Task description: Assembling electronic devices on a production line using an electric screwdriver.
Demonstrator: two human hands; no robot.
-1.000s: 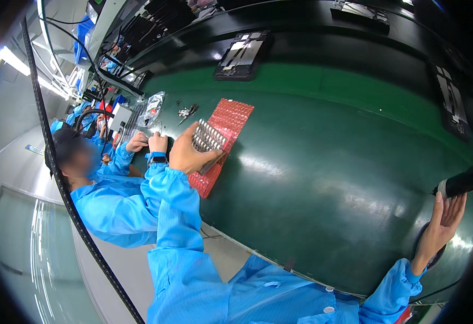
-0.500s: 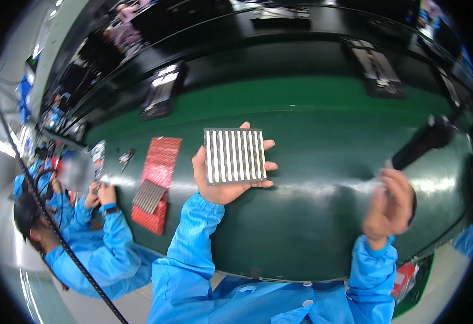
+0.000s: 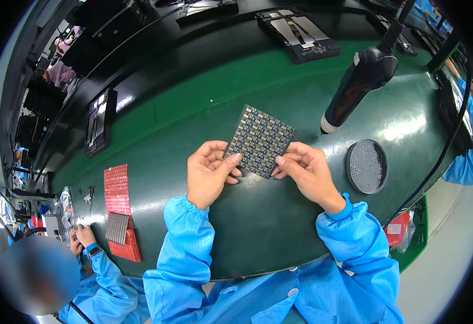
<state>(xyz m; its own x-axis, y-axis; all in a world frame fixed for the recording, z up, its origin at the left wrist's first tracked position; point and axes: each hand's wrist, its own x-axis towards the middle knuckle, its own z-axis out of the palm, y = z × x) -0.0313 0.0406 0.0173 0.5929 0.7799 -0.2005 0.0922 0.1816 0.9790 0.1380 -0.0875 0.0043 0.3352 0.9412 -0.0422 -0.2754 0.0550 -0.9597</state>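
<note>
I hold a square dark circuit panel point(image 3: 260, 139) with rows of small gold parts, tilted like a diamond above the green belt point(image 3: 193, 108). My left hand point(image 3: 210, 171) pinches its lower left edge between thumb and fingers. Its lower right edge sits in my right hand point(image 3: 305, 170). Both sleeves are blue.
A black hanging power tool point(image 3: 358, 85) points down just right of the panel. A round grey perforated dish point(image 3: 367, 166) lies by my right wrist. Red bubble-wrap sheets point(image 3: 116, 189) and a ribbed grey panel point(image 3: 118, 227) lie at left, next to a co-worker's hands point(image 3: 83, 236). Black fixtures point(image 3: 299, 33) sit behind.
The panel was held flat on my left palm alone; now it is turned over and gripped by both hands. My right hand came in from the right. The view swung right.
</note>
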